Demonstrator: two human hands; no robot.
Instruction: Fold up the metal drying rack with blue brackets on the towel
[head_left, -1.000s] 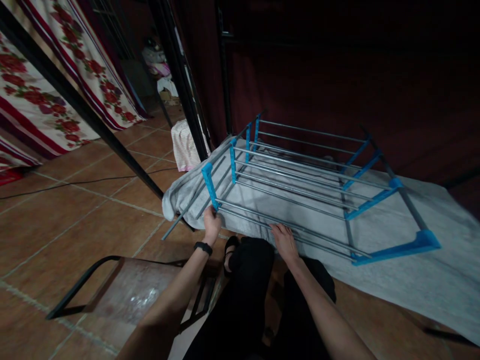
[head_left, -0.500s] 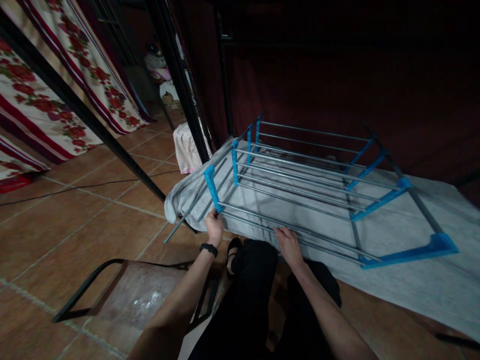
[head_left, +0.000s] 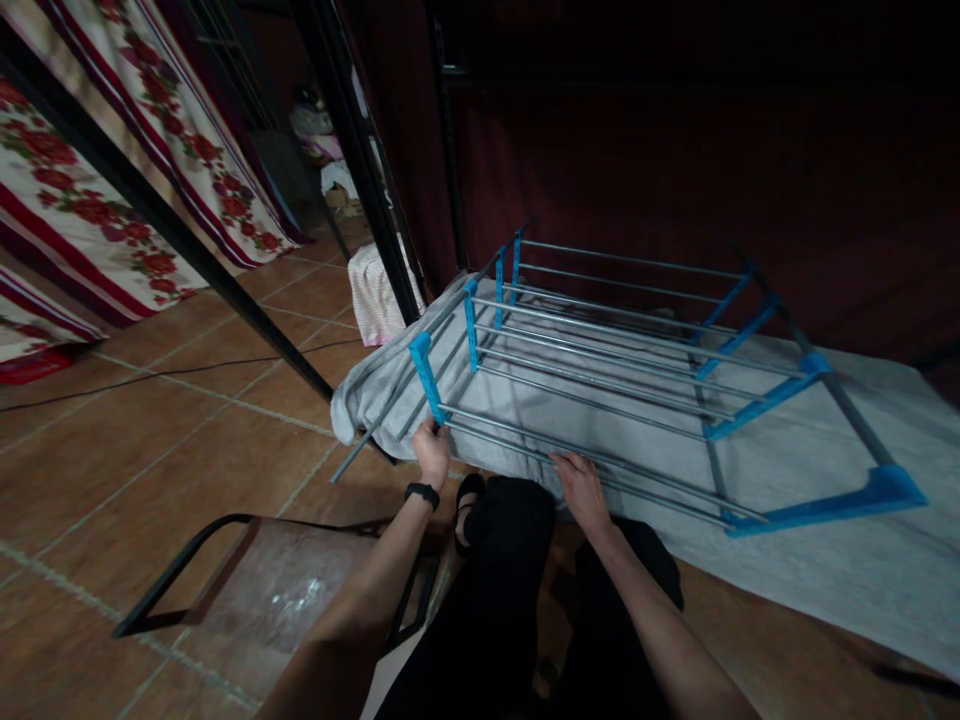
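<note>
A rack of grey metal rods with blue plastic brackets (head_left: pixel 825 508) lies on a surface covered by a grey cloth (head_left: pixel 840 570). My left hand (head_left: pixel 431 455), with a dark band on its wrist, is closed around the rack's near left corner, just under a blue bracket (head_left: pixel 427 378). Farther right, my right hand (head_left: pixel 580 490) grips the lowest near rod, fingers bent over it. The fingertips of both hands are partly hidden by the rods and the bracket.
A chair (head_left: pixel 259 590) with a black frame stands at my left on the tiled floor (head_left: pixel 187 430). Black metal posts (head_left: pixel 367 170) rise beyond the cloth's left end. Floral curtains (head_left: pixel 90 190) hang at far left, and a black cable (head_left: pixel 180 370) crosses the floor.
Both hands keep their places on the rack. The view has shifted very slightly; nothing else visibly differs.
</note>
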